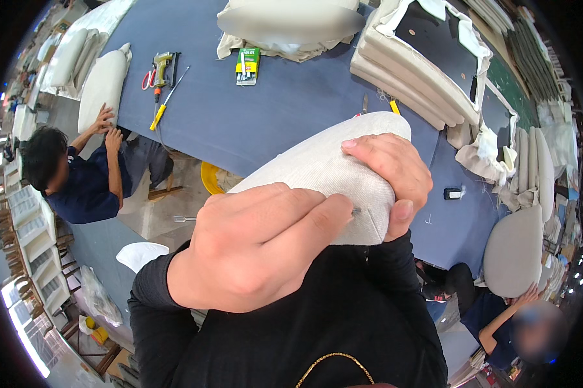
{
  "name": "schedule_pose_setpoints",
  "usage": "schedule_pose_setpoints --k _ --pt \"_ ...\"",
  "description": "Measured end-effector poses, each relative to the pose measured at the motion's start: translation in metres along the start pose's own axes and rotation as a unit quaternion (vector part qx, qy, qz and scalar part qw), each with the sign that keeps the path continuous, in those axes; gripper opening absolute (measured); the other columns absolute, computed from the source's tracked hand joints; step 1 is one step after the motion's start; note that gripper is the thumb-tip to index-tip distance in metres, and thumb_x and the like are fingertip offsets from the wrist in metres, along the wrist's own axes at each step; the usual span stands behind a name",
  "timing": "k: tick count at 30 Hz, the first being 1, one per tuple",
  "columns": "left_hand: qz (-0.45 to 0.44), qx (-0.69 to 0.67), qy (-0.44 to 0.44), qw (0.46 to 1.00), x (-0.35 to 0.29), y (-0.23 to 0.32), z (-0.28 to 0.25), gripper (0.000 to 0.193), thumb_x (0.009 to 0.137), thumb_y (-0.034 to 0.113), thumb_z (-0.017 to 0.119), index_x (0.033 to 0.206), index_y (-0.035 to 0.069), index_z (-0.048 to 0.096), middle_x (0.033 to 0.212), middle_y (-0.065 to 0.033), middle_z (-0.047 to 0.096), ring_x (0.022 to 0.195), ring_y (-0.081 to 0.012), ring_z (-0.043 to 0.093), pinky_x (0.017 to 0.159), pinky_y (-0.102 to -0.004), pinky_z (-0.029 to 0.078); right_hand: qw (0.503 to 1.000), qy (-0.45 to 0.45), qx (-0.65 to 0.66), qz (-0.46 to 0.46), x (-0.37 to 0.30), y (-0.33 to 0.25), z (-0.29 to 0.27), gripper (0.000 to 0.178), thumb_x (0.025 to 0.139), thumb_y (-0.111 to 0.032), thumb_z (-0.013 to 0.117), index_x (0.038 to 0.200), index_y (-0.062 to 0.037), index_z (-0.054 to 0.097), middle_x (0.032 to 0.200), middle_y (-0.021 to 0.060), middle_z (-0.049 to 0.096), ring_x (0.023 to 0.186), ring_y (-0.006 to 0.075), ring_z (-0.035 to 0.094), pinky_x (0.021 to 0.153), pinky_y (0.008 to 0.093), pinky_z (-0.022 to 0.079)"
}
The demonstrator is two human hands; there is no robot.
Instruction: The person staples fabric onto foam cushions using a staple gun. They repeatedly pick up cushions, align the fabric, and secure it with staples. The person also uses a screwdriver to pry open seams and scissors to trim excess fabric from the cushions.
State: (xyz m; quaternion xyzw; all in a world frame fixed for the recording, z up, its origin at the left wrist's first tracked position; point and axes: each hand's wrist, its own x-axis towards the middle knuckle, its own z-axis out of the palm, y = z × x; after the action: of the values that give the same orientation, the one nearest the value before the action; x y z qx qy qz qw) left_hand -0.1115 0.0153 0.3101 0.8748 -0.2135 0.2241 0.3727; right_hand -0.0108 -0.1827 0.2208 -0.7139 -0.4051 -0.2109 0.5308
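Observation:
A cream fabric-covered cushion (pixel 304 155) is held up in front of my chest, one rounded corner toward my right. My right hand (pixel 395 174) is wrapped around that corner, fingers over the top and thumb along the near side. My left hand (pixel 265 239) is closed in a pinch against the cushion's near face. A small greyish tip shows at its fingertips, touching the fabric beside a short dark mark; the rest is hidden in the fingers, so I cannot tell its kind.
On the blue-covered table (pixel 194 123) lie a staple gun (pixel 165 68), red-handled scissors (pixel 148 80), a yellow-handled screwdriver (pixel 165 107) and a small green box (pixel 247 66). Stacked cushions (pixel 408 71) stand at the far right. One co-worker (pixel 78 168) works at left, another (pixel 498 323) at lower right.

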Motion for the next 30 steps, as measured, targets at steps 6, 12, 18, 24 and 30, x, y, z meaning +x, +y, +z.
schedule_pose_setpoints --k 6,12,18,24,30 --pt "-0.021 0.023 -0.043 0.999 0.003 0.004 -0.012 0.030 0.068 -0.007 0.081 0.097 0.002 0.082 0.078 -0.0091 0.076 0.063 -0.0217 0.073 0.055 -0.0293 0.054 1.000 0.016 0.003 -0.003 -0.004 0.000 0.002 0.078 0.107 -0.058 0.033 0.104 0.0031 0.081 0.091 0.0189 0.079 0.082 0.0355 0.077 0.075 0.0414 0.058" --pt "-0.015 -0.001 -0.062 0.998 0.002 0.000 -0.020 0.033 0.065 -0.005 0.078 0.097 0.002 0.082 0.077 -0.0097 0.076 0.062 -0.0217 0.073 0.053 -0.0299 0.053 0.999 0.016 0.026 -0.009 -0.005 0.004 -0.002 0.080 0.108 -0.058 0.033 0.101 0.0059 0.079 0.090 0.0197 0.079 0.080 0.0356 0.078 0.074 0.0422 0.059" --pt "-0.004 0.010 -0.062 0.998 0.007 0.002 -0.018 0.034 0.064 -0.006 0.077 0.097 0.001 0.082 0.078 -0.0115 0.076 0.061 -0.0230 0.073 0.053 -0.0298 0.054 1.000 0.011 0.023 -0.018 -0.006 0.000 0.000 0.080 0.109 -0.058 0.032 0.102 0.0060 0.079 0.089 0.0201 0.078 0.079 0.0360 0.078 0.074 0.0423 0.059" --pt "-0.014 -0.028 -0.040 0.999 0.002 -0.005 -0.017 0.033 0.065 -0.003 0.080 0.097 0.003 0.082 0.082 -0.0093 0.075 0.065 -0.0237 0.074 0.053 -0.0305 0.054 0.999 0.015 0.022 -0.021 -0.009 0.001 -0.001 0.080 0.108 -0.058 0.031 0.101 0.0061 0.079 0.088 0.0203 0.078 0.079 0.0359 0.077 0.074 0.0427 0.059" --pt "-0.017 -0.008 -0.063 0.998 0.001 0.002 -0.016 0.032 0.065 0.000 0.082 0.096 0.005 0.083 0.083 -0.0079 0.074 0.064 -0.0213 0.072 0.053 -0.0313 0.053 0.999 0.019 0.025 -0.015 -0.011 0.001 -0.001 0.081 0.108 -0.059 0.030 0.100 0.0064 0.079 0.088 0.0202 0.078 0.079 0.0361 0.078 0.075 0.0433 0.060"
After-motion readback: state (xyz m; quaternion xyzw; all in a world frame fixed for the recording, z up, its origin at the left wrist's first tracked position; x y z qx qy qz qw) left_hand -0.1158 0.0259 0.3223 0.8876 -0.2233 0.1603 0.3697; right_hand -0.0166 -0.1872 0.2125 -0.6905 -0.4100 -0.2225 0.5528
